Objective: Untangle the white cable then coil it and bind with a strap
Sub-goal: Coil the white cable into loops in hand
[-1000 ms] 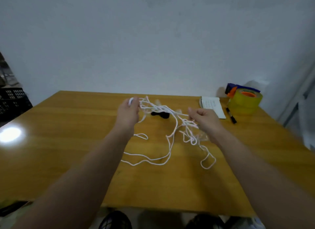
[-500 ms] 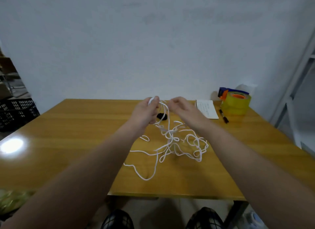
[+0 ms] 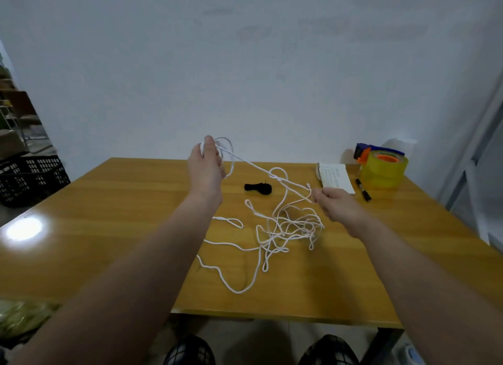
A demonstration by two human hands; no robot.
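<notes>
Above table (image 3: 122, 201), left hand (image 3: 205, 166) raised, apparently gripping cable (image 3: 285, 230).

The table (image 3: 122, 215) is made of glossy varnished wood. The white cable (image 3: 285, 230) is seen as smooth and matt. The tape roll (image 3: 386, 171), at the right, is shiny translucent plastic.

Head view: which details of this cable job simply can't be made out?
- How the left hand grips the cable: head view, the hand's back hides it.
- Which strands cross in the tangle: thin and blurred.
- Notepad writing: too small.
- Green thing, lower left: blurred, cut by the edge.
</notes>
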